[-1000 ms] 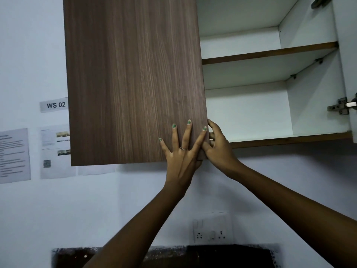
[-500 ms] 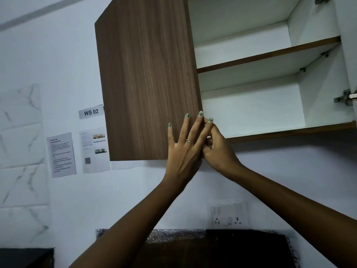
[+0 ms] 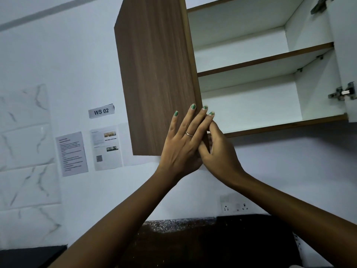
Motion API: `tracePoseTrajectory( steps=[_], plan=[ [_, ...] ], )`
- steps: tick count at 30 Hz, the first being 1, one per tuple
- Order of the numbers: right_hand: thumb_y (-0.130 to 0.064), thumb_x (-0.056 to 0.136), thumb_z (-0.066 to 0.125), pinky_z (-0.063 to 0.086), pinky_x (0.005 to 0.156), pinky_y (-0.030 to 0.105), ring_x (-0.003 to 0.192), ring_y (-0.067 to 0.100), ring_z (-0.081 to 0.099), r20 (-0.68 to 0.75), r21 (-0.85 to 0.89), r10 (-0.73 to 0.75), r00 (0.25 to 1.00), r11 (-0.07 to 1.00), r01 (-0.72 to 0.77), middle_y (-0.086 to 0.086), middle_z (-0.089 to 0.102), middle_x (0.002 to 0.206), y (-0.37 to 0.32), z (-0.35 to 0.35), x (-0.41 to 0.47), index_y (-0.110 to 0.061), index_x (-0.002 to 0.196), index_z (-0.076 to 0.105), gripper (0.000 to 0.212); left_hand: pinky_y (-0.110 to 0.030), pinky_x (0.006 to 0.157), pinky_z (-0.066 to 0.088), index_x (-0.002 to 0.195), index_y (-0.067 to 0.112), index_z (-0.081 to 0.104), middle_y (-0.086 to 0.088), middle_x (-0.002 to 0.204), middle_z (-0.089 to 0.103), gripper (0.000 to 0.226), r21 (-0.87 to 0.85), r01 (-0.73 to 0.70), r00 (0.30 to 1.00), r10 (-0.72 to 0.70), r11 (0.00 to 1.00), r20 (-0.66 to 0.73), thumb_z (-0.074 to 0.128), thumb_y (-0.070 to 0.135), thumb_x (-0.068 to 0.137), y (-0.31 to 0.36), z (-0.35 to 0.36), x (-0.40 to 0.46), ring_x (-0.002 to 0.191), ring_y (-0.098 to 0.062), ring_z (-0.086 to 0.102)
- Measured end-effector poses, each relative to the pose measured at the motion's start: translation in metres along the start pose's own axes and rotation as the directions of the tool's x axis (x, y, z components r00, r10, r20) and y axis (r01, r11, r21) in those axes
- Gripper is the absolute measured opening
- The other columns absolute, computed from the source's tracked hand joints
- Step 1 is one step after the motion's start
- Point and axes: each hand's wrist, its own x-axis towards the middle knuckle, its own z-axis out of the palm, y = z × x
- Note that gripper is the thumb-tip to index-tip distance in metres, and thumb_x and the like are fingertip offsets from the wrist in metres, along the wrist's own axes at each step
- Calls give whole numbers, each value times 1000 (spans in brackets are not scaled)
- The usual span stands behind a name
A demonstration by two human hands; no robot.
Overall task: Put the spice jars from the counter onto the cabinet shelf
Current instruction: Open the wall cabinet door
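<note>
The left hand [image 3: 181,146] lies flat on the front of the wooden door [image 3: 156,74], fingers straight, its grip released and only pressing near the door's lower corner. The right hand [image 3: 218,151] sits just beside it at about 3 o'clock, fingers curled around the door's free edge; its grip looks clenched on that edge, though the left fingers cover part of it, so the hold is not fully plain. The door stands partly swung out from the cabinet, whose lower shelf [image 3: 280,124] and upper shelf [image 3: 266,59] both show bare white boards.

No spice jar is in view (the dark tabletop [image 3: 193,244] at 6 o'clock shows only its back strip), so the jars are presumably lower down, out of frame.

The risks, as I judge them: both hands crowd one corner, so a quick swing could pinch the right fingers between door and left hand. A door left half open could also drift back and knock a jar being lifted to the shelf.
</note>
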Motion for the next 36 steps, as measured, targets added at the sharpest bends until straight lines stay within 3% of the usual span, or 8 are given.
tracePoseTrajectory(
  steps=[3, 8, 11, 15, 22, 28, 32, 36],
  plan=[
    [-12, 92, 52, 43, 75, 9, 104, 17, 61, -33, -17, -38, 999, 999, 38, 5, 59, 124, -26, 19, -10, -13, 141, 35, 51, -49, 118, 8, 144, 17, 32, -5, 151, 37, 68, -6, -18, 999, 18, 1000, -40, 52, 43, 84, -20, -24, -16, 145, -26, 23],
    [-17, 86, 56, 47, 67, 25, 92, 21, 62, -42, -72, -121, 992, 990, 117, 5, 57, 115, -68, 55, -25, -11, 132, 39, 50, -48, 118, 13, 141, 17, 35, -5, 145, 46, 69, 52, -63, 994, 67, 997, -86, 56, 40, 80, -62, -65, -45, 140, -27, 29],
    [-18, 81, 58, 40, 64, 22, 93, 25, 60, -5, -94, -149, 989, 985, 148, 7, 54, 121, -91, 88, -36, -11, 137, 32, 62, -49, 117, 16, 139, 17, 39, -4, 141, 48, 64, 146, -106, 989, 119, 984, -86, 55, 37, 80, -92, -91, -66, 135, -29, 34],
    [-18, 82, 54, 36, 70, 17, 111, 19, 51, 8, -38, -161, 987, 986, 161, 1, 46, 129, -122, 134, -43, -14, 138, 28, 62, -48, 116, 15, 135, 15, 42, -5, 137, 51, 59, 213, -141, 986, 157, 967, -60, 54, 34, 80, -132, -124, -90, 135, -29, 35],
    [-27, 87, 56, 47, 91, 31, 137, 16, 29, 75, -28, -178, 981, 983, 181, 3, 27, 153, -165, 193, -48, -12, 148, 19, 73, -49, 116, 18, 136, 11, 45, -8, 144, 48, 59, 269, -189, 972, 141, 944, 188, 45, 35, 82, -187, -172, -128, 138, -31, 37],
    [-40, 92, 48, 25, 114, 43, 142, 22, 19, 296, -74, -197, 935, 971, 228, 9, 24, 154, -168, 221, -50, -11, 148, 19, 69, -52, 113, 22, 131, 11, 56, -9, 143, 49, 65, 301, -276, 898, 133, 913, 420, 26, 53, 91, -207, -198, -149, 135, -33, 41],
    [-44, 95, 40, 16, 116, 54, 145, 19, 10, 419, -92, -186, 889, 965, 245, 3, 16, 157, -164, 233, -54, -19, 149, 19, 63, -54, 111, 27, 126, 13, 60, -12, 132, 59, 60, 336, -332, 824, 97, 881, 559, 50, 45, 76, -213, -204, -158, 124, -36, 53],
    [-42, 98, 34, 6, 117, 55, 147, 20, 0, 560, -114, -122, 820, 968, 222, 1, 0, 160, -164, 250, -56, -21, 151, 9, 62, -59, 104, 37, 123, 11, 63, -15, 128, 62, 80, 400, -284, 770, -42, 871, 637, 82, 41, 52, -214, -209, -168, 121, -38, 55]
  ],
)
